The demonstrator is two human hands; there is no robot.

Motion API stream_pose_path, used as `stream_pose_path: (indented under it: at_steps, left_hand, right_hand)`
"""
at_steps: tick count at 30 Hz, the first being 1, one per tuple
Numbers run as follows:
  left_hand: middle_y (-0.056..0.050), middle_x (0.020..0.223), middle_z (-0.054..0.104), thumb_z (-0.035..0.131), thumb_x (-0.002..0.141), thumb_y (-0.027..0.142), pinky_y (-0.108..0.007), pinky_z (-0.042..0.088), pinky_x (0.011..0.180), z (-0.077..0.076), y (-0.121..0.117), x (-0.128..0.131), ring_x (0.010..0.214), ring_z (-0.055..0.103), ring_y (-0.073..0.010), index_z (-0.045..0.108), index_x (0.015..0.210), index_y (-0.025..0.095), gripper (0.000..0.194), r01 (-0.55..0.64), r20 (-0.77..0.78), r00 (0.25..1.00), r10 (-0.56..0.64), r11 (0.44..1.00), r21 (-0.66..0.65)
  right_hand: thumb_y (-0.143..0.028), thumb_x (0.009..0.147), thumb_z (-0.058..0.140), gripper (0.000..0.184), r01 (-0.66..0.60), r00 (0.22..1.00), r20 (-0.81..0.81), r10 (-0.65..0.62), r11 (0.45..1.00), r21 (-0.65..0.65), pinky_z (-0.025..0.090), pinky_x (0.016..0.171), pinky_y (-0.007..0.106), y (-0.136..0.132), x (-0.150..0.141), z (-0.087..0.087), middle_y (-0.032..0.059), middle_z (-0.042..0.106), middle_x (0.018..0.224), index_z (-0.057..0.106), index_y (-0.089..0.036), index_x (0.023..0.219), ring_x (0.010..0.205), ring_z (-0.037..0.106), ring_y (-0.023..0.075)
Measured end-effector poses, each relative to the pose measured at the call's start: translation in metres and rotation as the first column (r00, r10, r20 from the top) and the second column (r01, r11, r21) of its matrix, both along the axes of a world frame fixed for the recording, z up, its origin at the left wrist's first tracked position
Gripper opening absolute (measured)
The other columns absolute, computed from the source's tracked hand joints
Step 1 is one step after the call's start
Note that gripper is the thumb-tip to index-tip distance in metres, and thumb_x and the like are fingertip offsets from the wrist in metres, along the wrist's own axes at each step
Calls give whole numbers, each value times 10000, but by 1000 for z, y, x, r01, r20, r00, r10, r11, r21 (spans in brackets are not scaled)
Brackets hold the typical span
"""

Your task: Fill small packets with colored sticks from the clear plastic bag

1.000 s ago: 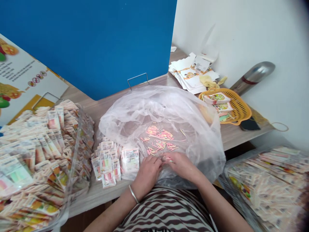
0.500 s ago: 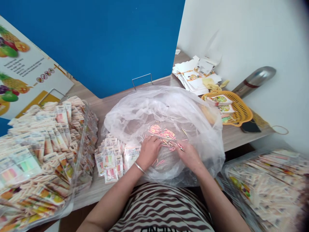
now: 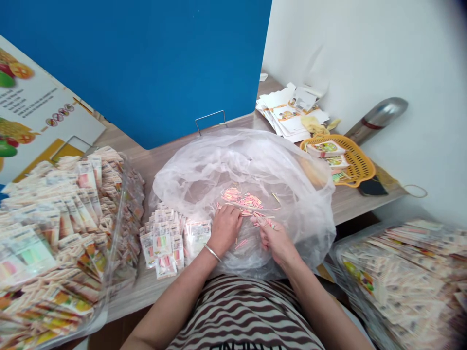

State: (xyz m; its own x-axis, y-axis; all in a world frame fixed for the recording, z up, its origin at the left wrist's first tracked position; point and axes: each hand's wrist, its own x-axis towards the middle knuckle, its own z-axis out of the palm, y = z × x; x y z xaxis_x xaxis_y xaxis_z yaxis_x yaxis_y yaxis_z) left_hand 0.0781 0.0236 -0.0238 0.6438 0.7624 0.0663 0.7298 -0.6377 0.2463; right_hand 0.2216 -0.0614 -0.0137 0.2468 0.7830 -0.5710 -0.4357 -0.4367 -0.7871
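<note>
A wide, clear plastic bag (image 3: 204, 170) lies open on the wooden table (image 3: 146, 165), with several small pink and green sticks (image 3: 243, 201) scattered inside it. My left hand (image 3: 226, 227) rests palm down among the sticks, fingers curled and gathering some. My right hand (image 3: 272, 234) is just to its right inside the bag, fingers pinched on a few sticks. A small pile of printed packets (image 3: 170, 239) lies left of the bag, beside my left wrist.
A clear bin heaped with packets (image 3: 54, 233) stands at left. Another heap of packets (image 3: 401, 277) is at lower right. A yellow basket (image 3: 359, 163), a stack of cards (image 3: 292, 112) and a steel flask (image 3: 379, 116) sit at back right. A blue divider (image 3: 146, 63) stands behind.
Both hands moved from the bag's near edge forward into the sticks. Since half a second ago my right hand has drawn left, closer to the left hand.
</note>
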Motion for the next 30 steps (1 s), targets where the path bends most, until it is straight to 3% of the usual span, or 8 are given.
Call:
stream_pose_path:
  at_steps: [7, 11, 14, 16, 19, 24, 28, 30]
  left_hand:
    - [-50, 897, 696, 548, 986, 255, -413, 469, 888, 21, -11, 12, 913, 627, -235, 660, 877, 194, 168, -42, 96, 994, 43, 999, -10]
    - [-45, 952, 725, 510, 1004, 240, -346, 491, 861, 31, -34, 18, 924, 657, -199, 683, 926, 195, 195, 144, 261, 960, -97, 975, -166]
    - [-54, 1040, 739, 529, 1005, 321, -360, 477, 930, 35, -44, 20, 997, 661, -212, 699, 1040, 203, 210, 246, 281, 945, -168, 932, -268]
    - [-63, 1063, 737, 611, 948, 456, -353, 481, 909, 38, -48, 20, 1021, 657, -234, 694, 1109, 204, 310, 320, 268, 935, -231, 877, -360]
    - [-37, 938, 736, 656, 888, 551, -298, 479, 802, 43, -52, 23, 926, 671, -217, 717, 1018, 216, 365, 520, 289, 854, -433, 685, -510]
    - [-18, 912, 736, 711, 878, 416, -259, 457, 748, 46, -59, 26, 885, 677, -198, 720, 961, 228, 206, 558, 270, 806, -527, 522, -646]
    - [-56, 1059, 737, 752, 834, 394, -304, 485, 802, 47, -62, 17, 985, 678, -252, 622, 1249, 237, 462, 394, 105, 885, -453, 611, -687]
    - [-70, 1039, 733, 674, 887, 351, -319, 490, 792, 50, -62, 10, 969, 679, -259, 636, 1198, 220, 340, 340, 25, 904, -428, 681, -648]
  right_hand:
    - [-730, 684, 716, 665, 98, 995, -36, -96, 994, 54, 256, 357, 201, -8, 3, 1, -140, 291, 490, 667, -156, 1015, 399, 190, 52]
    - [-707, 734, 700, 571, 38, 999, 33, -41, 995, 93, 264, 372, 205, -9, 6, -5, -110, 337, 473, 682, -153, 873, 404, 264, 60]
    - [-656, 736, 723, 504, 238, 969, 32, -244, 962, 133, 254, 378, 189, -11, 34, -6, -117, 314, 485, 672, -158, 802, 405, 252, 45]
    - [-614, 718, 746, 459, 441, 893, 24, -449, 885, 151, 257, 372, 178, -15, 63, -3, -120, 321, 502, 645, -168, 755, 399, 257, 37]
    - [-614, 723, 728, 455, 579, 794, 81, -603, 789, 203, 297, 366, 183, -23, 98, 3, -85, 442, 557, 632, -170, 744, 422, 372, 55]
    - [-632, 770, 684, 471, 587, 752, 191, -631, 772, 244, 432, 444, 219, -30, 107, 2, -4, 617, 680, 585, -179, 686, 552, 555, 106]
    - [-627, 754, 730, 473, 537, 817, 55, -574, 792, 289, 484, 496, 238, -31, 98, 10, -99, 422, 502, 549, -196, 681, 453, 446, 77]
    - [-594, 766, 740, 422, 522, 823, 56, -565, 793, 314, 393, 416, 209, -33, 96, 24, -143, 302, 456, 610, -194, 800, 381, 294, 55]
